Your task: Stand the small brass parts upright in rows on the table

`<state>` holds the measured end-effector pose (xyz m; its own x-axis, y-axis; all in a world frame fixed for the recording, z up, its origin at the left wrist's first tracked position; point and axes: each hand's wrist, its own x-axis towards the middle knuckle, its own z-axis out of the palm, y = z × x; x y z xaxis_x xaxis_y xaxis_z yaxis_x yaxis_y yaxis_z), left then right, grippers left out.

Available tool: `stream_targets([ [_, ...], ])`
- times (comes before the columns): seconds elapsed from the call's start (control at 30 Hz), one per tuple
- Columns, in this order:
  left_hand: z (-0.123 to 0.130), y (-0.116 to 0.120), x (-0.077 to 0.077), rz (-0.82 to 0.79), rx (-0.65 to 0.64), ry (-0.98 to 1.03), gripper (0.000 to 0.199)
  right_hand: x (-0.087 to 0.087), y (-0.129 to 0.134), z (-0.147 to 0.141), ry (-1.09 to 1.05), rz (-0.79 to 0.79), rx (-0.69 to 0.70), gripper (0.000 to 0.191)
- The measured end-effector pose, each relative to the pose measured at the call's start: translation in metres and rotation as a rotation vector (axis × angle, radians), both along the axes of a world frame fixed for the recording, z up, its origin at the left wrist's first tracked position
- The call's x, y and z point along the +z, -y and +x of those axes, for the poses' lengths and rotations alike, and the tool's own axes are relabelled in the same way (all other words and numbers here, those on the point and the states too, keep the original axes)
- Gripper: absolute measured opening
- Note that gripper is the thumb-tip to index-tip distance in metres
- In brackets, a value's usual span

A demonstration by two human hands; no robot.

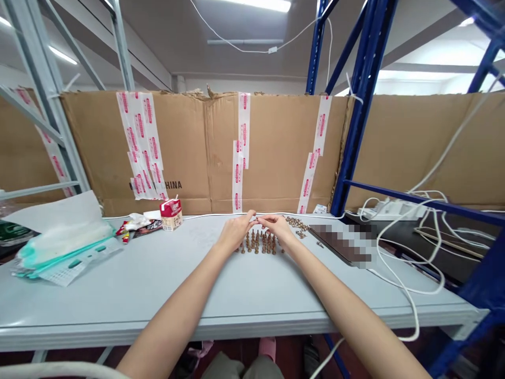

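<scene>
Left hand (235,232) and right hand (278,229) curl with fingertips nearly meeting above neat rows of upright brass-coloured studs (256,243) on a pale grey workbench (118,295). Whether they pinch anything cannot be told. A loose heap of studs (296,223) lies just beyond.

Pale gray table (118,300) w/ brass screws (256,245) standing in rows, loose screws (295,223) just R of them. Also on top: carton (171,214), snack wrappers (138,227), plastic pack (59,247) far L, dark flat device (339,243) R.
</scene>
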<state>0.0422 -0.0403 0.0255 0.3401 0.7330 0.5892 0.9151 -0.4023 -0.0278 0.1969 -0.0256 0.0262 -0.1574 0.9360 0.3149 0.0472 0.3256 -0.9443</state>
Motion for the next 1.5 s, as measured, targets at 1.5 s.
stream_targets([
  [1.5,-0.003,-0.003,0.003,0.038,-0.096,0.313,0.031,0.004,-0.004,0.002,-0.192,0.087,-0.082,0.018],
])
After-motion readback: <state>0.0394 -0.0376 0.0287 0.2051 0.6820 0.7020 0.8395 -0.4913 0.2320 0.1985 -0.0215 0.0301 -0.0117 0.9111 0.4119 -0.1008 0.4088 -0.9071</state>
